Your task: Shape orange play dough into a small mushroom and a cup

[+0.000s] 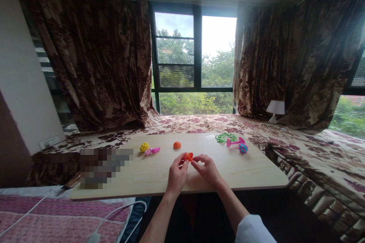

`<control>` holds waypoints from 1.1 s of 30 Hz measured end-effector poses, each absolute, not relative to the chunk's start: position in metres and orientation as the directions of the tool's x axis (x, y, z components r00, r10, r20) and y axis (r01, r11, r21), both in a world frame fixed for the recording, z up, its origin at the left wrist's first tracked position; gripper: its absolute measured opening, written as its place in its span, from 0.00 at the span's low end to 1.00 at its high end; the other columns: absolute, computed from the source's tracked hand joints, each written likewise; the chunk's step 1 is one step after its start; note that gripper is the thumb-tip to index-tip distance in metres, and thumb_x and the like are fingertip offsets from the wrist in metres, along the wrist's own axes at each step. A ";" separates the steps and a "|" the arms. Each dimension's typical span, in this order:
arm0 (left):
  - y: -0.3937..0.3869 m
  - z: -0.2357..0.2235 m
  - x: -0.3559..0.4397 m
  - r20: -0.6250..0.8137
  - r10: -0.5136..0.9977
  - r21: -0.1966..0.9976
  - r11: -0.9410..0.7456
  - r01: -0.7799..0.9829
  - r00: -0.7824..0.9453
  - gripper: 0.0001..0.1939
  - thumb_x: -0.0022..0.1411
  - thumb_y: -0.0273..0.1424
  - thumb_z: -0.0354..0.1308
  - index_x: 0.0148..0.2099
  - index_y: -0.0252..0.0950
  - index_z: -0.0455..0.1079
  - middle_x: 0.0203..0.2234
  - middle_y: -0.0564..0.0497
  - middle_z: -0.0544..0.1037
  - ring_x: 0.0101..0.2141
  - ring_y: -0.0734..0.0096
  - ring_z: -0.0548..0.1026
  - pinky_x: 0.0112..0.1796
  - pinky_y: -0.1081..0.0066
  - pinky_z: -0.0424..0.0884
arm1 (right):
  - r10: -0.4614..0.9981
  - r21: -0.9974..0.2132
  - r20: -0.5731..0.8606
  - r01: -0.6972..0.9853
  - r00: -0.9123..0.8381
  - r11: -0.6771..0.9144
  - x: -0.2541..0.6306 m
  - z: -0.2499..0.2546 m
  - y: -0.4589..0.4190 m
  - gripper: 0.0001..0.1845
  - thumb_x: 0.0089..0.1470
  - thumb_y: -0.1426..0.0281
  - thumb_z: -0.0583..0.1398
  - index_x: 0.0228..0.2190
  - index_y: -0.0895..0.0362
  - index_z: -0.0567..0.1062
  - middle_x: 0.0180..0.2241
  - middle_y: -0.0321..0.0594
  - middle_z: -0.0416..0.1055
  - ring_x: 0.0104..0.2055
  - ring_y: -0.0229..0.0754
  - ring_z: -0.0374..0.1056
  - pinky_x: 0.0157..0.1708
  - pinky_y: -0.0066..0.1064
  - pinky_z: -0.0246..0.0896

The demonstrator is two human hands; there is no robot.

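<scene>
Over the front middle of the table, both hands hold a small orange piece [189,156] with a rounded, flared top. Its exact kind I cannot make out. My left hand [177,174] pinches it from the left between thumb and fingers. From the other side, the thumb and fingertips of my right hand [207,168] close on its edge. Just beyond lies an orange dome-shaped piece [177,145] on the tabletop, apart from both hands.
On the pale wooden table [159,182], a yellow knobbly ball [144,147] and a pink toy [152,151] lie left. At right are a green beaded string [225,138], a pink dumbbell-shaped toy [234,142] and a blue-pink spiky ball [243,149]. A white lamp [275,108] stands behind.
</scene>
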State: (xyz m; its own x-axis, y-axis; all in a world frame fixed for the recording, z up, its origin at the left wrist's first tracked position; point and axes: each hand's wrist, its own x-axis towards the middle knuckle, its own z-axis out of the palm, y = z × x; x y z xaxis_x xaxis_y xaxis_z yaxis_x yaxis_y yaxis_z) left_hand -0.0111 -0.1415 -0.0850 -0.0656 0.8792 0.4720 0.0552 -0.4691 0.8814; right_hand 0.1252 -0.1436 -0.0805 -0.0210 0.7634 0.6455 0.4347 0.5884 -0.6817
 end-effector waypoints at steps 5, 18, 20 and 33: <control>-0.136 -0.089 -0.014 0.397 0.916 0.913 -0.400 -0.075 -0.053 0.18 0.54 0.36 0.54 0.47 0.35 0.68 0.37 0.46 0.77 0.37 0.66 0.74 0.39 0.66 0.70 | 0.812 -0.805 0.572 0.273 0.118 0.527 0.129 -0.077 -0.141 0.17 0.54 0.61 0.52 0.35 0.57 0.76 0.34 0.42 0.74 0.37 0.42 0.69 0.36 0.32 0.62; -0.153 -0.075 -0.011 0.345 0.939 0.935 -0.343 -0.088 0.010 0.17 0.52 0.39 0.55 0.42 0.36 0.71 0.30 0.50 0.78 0.30 0.70 0.75 0.33 0.71 0.70 | 0.770 -0.730 0.638 0.310 -0.009 0.609 0.127 -0.077 -0.146 0.12 0.54 0.65 0.54 0.33 0.55 0.77 0.32 0.39 0.72 0.36 0.40 0.67 0.36 0.31 0.62; -0.154 -0.074 -0.011 0.353 0.935 0.935 -0.353 -0.024 0.024 0.18 0.53 0.40 0.53 0.43 0.36 0.71 0.30 0.49 0.78 0.30 0.69 0.75 0.30 0.72 0.69 | 0.758 -0.712 0.653 0.343 0.003 0.612 0.127 -0.079 -0.145 0.11 0.54 0.66 0.55 0.32 0.55 0.76 0.32 0.39 0.71 0.36 0.40 0.66 0.36 0.31 0.62; -0.154 -0.076 -0.012 0.344 0.927 0.939 -0.342 -0.035 0.149 0.18 0.54 0.39 0.53 0.44 0.35 0.71 0.26 0.50 0.77 0.26 0.74 0.71 0.30 0.74 0.68 | 0.709 -0.631 0.705 0.473 0.017 0.616 0.126 -0.075 -0.149 0.08 0.52 0.68 0.56 0.29 0.54 0.75 0.30 0.38 0.71 0.36 0.41 0.64 0.38 0.32 0.59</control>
